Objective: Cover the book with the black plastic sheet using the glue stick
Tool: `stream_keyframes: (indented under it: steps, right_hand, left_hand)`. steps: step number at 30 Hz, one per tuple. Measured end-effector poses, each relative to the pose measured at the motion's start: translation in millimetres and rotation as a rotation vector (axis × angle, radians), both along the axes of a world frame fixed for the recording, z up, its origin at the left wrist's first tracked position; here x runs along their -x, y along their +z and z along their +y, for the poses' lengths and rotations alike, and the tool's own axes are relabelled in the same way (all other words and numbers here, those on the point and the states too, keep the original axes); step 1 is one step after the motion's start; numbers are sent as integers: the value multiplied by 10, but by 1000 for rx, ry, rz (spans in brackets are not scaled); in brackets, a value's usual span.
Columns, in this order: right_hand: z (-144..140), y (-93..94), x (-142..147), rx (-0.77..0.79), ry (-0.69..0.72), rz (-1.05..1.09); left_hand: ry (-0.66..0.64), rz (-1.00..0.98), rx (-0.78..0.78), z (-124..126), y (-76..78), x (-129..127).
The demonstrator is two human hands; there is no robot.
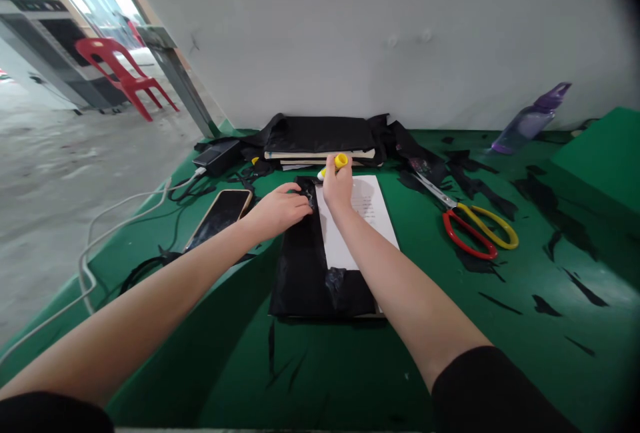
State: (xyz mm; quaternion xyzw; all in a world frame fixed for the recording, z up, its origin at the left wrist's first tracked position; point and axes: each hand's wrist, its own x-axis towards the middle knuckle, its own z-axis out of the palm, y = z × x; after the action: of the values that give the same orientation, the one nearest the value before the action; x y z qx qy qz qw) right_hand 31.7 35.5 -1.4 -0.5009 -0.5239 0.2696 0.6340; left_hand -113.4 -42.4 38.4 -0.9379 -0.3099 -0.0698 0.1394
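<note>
In front of me lies a book (295,273) with black cloth folded over its cover edges and a white printed page (385,219) facing up. My left hand (283,209) rests on the black cloth at the book's upper left, fingers spread and touching a shiny wrinkled patch. Closed around a yellow-and-white glue stick (341,161), my right hand (339,186) is at the page's top left corner, the white end pointing left toward the cloth. A crumpled shiny black fold (335,281) sits at the page's lower left corner.
Behind the book is a stack of books (320,154) under black cloth (325,133). Scissors (465,216) and black scraps (545,306) lie right, a purple bottle (530,119) farther back. At left are a phone (220,217), a black box (217,156) and white cable (87,246).
</note>
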Motion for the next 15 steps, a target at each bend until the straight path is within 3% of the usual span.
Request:
stream_keyframes:
  steps: [4, 9, 15]
  right_hand:
    - [-1, -7, 1, -9, 14, 14]
    - [-1, -22, -1, -13, 51, 33]
    - [-11, -3, -3, 23, 50, 43]
  left_hand:
    - [135, -62, 18, -45, -20, -12]
    - [388, -288, 52, -20, -51, -97]
    - [470, -330, 61, 227, -170, -101]
